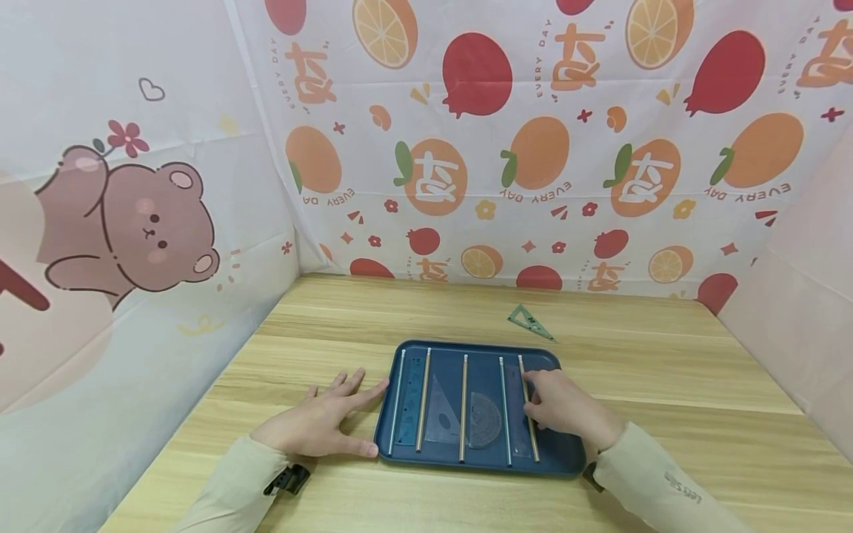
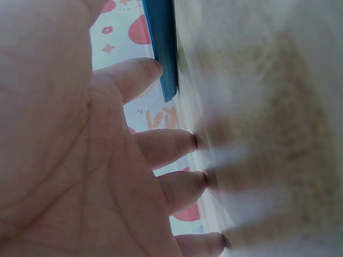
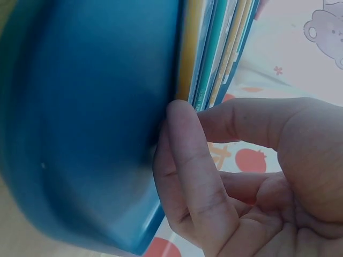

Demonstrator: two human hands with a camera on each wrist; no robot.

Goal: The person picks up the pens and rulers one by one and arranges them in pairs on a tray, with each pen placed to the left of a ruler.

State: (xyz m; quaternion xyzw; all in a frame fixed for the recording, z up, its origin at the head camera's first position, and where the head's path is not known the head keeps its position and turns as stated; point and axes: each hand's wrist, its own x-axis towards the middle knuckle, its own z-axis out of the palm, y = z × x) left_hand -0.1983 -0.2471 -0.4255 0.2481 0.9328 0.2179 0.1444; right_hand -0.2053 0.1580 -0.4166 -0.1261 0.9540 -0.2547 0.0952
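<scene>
A dark blue tray (image 1: 563, 463) lies on the table, holding several pencils in upright rows with clear drawing tools between them. My right hand (image 1: 566, 403) is over the tray's right side, its fingertips pinching the rightmost gold pencil (image 1: 534, 444); the right wrist view shows that pencil (image 3: 190, 48) at the fingertips. My left hand (image 1: 320, 422) rests spread on the table, index finger and thumb touching the tray's left edge (image 2: 163, 48). Between the pencils are a blue ruler (image 1: 412, 403), a set square (image 1: 440, 414), a protractor (image 1: 484, 422) and a purplish ruler (image 1: 516, 407).
Behind the tray a small green set square (image 1: 538, 327) lies on the wood-grain table (image 1: 320, 311). A fruit-print cloth (image 1: 480, 229) hangs at the table's back edge, and a cloth with a bear (image 1: 160, 229) hangs along the left.
</scene>
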